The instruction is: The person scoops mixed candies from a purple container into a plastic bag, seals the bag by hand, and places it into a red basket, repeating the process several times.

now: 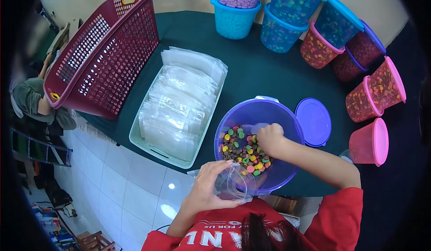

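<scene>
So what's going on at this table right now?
A person in a red shirt has the right hand down in a purple plastic tub of mixed-colour candies. The left hand holds a small clear plastic bag at the tub's near rim. A white tray of clear bags sits to the left.

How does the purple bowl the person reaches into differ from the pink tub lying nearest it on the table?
The purple bowl stands upright and open, its lid beside it; the pink tub lies on its side with its lid on. The purple bowl is wider and holds coloured candies; the pink tub's contents cannot be seen. Both are plastic and rest on the dark table.
</scene>
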